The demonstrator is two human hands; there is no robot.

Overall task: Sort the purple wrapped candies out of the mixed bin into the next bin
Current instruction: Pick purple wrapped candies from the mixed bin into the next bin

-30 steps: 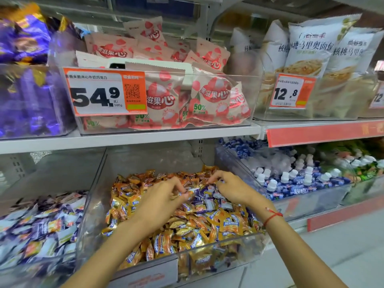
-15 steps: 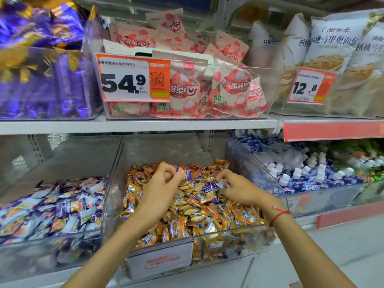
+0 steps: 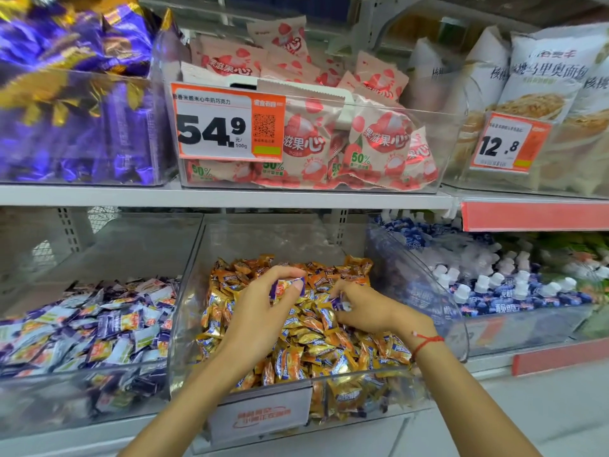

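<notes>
1. While both hands work over the mixed bin (image 3: 184, 328), the left hand (image 3: 260, 311) pinches a purple wrapped candy (image 3: 284, 287) between thumb and fingertips.
2. Just beside it, the right hand (image 3: 372, 311) grips another purple candy (image 3: 339, 303) low against the heap.
3. Left of both hands stands the next bin (image 3: 108, 245), holding purple-and-white candies.

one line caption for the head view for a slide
Both hands pinch purple candies over the orange candy bin.

a shop: price tags (image 3: 227, 122) on shelved (clear) snack bins (image 3: 454, 103).
</notes>
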